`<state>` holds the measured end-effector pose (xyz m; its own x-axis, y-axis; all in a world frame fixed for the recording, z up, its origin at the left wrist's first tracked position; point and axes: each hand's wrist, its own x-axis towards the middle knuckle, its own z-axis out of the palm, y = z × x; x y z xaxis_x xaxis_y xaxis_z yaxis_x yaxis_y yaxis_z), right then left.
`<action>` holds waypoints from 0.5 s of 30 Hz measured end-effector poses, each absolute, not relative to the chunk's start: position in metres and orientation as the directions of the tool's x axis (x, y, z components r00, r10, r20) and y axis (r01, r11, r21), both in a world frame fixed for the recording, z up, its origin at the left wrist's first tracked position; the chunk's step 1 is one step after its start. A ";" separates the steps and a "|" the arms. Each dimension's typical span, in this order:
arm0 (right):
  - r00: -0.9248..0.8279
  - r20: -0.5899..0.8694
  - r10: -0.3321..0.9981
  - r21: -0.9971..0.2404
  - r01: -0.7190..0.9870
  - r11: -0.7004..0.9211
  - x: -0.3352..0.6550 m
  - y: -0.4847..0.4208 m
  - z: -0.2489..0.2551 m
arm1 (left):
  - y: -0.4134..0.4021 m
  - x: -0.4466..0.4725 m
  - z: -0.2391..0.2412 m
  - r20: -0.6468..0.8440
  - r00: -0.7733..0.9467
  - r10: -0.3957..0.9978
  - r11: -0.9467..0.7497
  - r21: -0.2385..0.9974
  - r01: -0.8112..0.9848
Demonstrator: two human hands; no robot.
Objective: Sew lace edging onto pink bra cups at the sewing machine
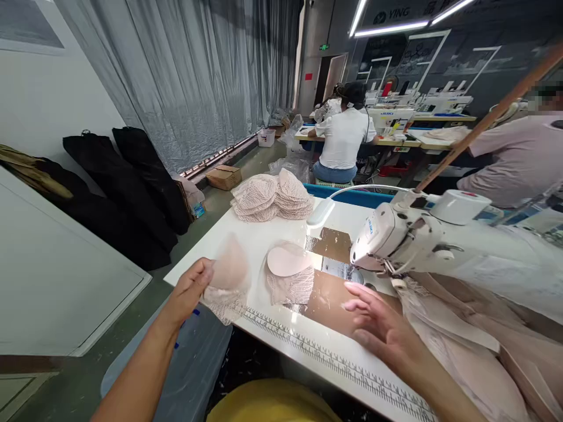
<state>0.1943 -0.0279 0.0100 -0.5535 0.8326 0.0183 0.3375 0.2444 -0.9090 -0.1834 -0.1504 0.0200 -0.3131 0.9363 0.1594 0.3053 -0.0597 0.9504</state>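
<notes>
Between the thumb and fingers of my left hand (192,287) is a pale pink bra cup (229,266) with lace along its lower part, smeared by motion. It hangs over the left front edge of the white sewing table (259,322). Another pink cup piece with lace (290,281) lies flat on the table, left of the sewing machine's needle area. My right hand (373,322) hovers over the brown patch in front of the white sewing machine (396,240), fingers apart, holding nothing.
Stacked lace cups (272,196) stand at the table's back. A bendy lamp (321,212) reaches over the top. Pink fabric (488,346) heaps at the right. A ruler strip (316,354) runs along the front edge. A blue bin (176,351) sits below left. Two people work beyond.
</notes>
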 end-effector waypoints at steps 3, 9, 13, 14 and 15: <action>-0.671 0.024 0.741 -0.999 0.002 0.034 0.166 -0.054 0.007 | -0.153 -0.137 0.033 0.174 0.004 0.985 -0.173 0.975 0.140; -0.649 -0.151 0.746 -0.779 -0.386 -0.494 0.132 -0.085 -0.005 | -0.116 -0.068 0.036 0.224 0.296 0.929 -0.291 0.933 0.210; -0.625 -0.199 0.755 -0.665 -0.479 -0.573 0.150 -0.093 0.007 | -0.077 -0.072 0.019 0.274 0.221 0.936 -0.351 0.761 0.545; -0.648 -0.214 0.731 -0.669 -0.448 -0.593 0.156 -0.095 0.008 | -0.069 -0.076 0.013 0.268 0.220 0.938 -0.346 0.676 0.651; -0.675 -0.234 0.700 -0.679 -0.402 -0.615 0.161 -0.098 0.007 | -0.063 -0.081 0.006 0.250 0.226 0.941 -0.333 0.583 0.741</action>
<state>0.1613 -0.0978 0.0069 -0.6753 0.6995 -0.2337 -0.4016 -0.6146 -0.6789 -0.0808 -0.0625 0.0064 0.2260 0.9414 0.2505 0.7410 -0.3331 0.5830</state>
